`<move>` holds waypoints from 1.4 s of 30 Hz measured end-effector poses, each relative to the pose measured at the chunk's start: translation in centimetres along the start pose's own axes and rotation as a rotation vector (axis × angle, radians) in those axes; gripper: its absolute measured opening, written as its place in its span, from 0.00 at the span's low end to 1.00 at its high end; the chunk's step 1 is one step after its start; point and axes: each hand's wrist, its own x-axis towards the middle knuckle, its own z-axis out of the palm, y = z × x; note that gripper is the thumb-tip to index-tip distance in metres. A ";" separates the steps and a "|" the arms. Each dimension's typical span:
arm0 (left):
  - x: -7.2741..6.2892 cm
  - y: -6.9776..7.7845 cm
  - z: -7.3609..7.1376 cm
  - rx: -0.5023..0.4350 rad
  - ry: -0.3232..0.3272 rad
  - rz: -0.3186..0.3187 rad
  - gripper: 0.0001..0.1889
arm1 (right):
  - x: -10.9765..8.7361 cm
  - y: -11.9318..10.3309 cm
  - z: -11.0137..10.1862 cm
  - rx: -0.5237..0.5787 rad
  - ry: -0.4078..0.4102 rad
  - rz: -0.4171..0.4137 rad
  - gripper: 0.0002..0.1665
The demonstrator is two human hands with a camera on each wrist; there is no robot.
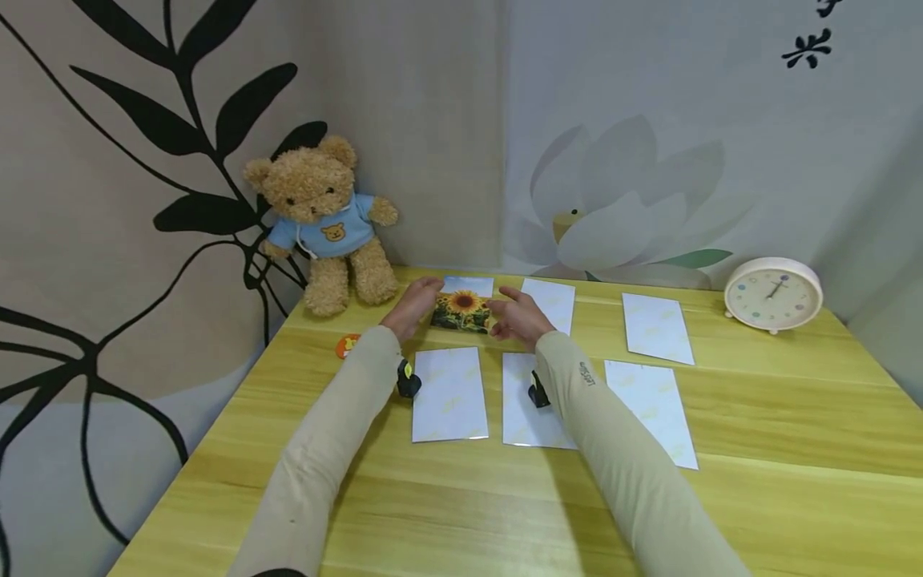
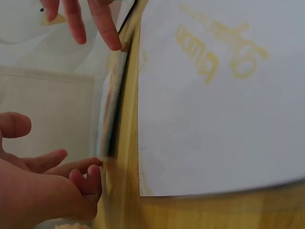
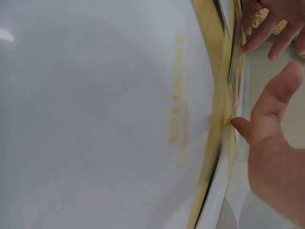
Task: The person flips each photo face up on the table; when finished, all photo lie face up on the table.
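A photo print of a sunflower under blue sky [image 1: 463, 311] lies face up in the back row of the table. My left hand [image 1: 414, 307] is at its left edge, a fingertip right by the corner in the left wrist view. On the other side, my right hand [image 1: 521, 316] has its fingers spread, with fingertips at the photo's right edge. Neither hand [image 2: 52, 186] curls round the print. White cards with faint yellow print lie near: one below the left wrist [image 1: 450, 397], another partly under the right forearm [image 1: 521, 421], a third behind the right hand [image 1: 554, 304].
Two more white cards lie to the right, one at the back [image 1: 658, 327], one nearer [image 1: 652, 401]. A teddy bear [image 1: 332, 232] in a blue shirt leans at the back left, an orange round piece [image 1: 346, 345] before it. A white clock [image 1: 774, 294] stands at the back right.
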 end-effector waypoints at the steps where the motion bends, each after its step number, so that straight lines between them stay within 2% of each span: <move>1: 0.0 0.0 0.0 0.002 -0.006 0.000 0.28 | 0.1 0.0 0.0 0.000 -0.003 -0.001 0.42; 7: -0.1 0.1 -0.1 0.003 -0.033 0.002 0.29 | 0.3 -0.1 0.0 0.005 -0.017 0.011 0.43; 18: 0.0 0.2 0.1 0.027 -0.030 -0.005 0.30 | 0.5 0.1 -0.2 0.015 -0.017 0.031 0.45; 22: -0.1 0.3 0.3 0.045 -0.014 0.027 0.31 | 0.0 -0.2 -0.6 0.029 -0.013 0.019 0.44; 26: -0.4 1.0 1.1 0.062 -0.013 0.072 0.30 | -0.8 -0.8 -1.9 -0.013 -0.002 0.008 0.43; 29: -0.8 1.9 2.4 0.073 -0.035 0.112 0.28 | -1.3 -1.1 -3.3 -0.099 0.022 -0.004 0.42; 31: -0.9 2.5 3.5 0.074 -0.063 0.144 0.26 | -1.6 -1.2 -4.3 -0.193 0.041 -0.026 0.41; 34: -0.9 3.0 4.9 0.058 -0.123 0.175 0.24 | -2.2 -1.1 -5.8 -0.427 0.095 -0.069 0.40; 38: -0.9 3.2 6.5 0.073 -0.196 0.175 0.23 | -3.1 -0.5 -7.8 -0.753 0.150 -0.109 0.38; 40: -1.0 3.3 7.2 0.080 -0.230 0.170 0.23 | -3.7 -0.2 -8.8 -0.835 0.155 -0.122 0.38; 42: -1.1 3.3 8.0 0.095 -0.252 0.169 0.24 | -4.2 0.1 -9.7 -0.863 0.152 -0.130 0.38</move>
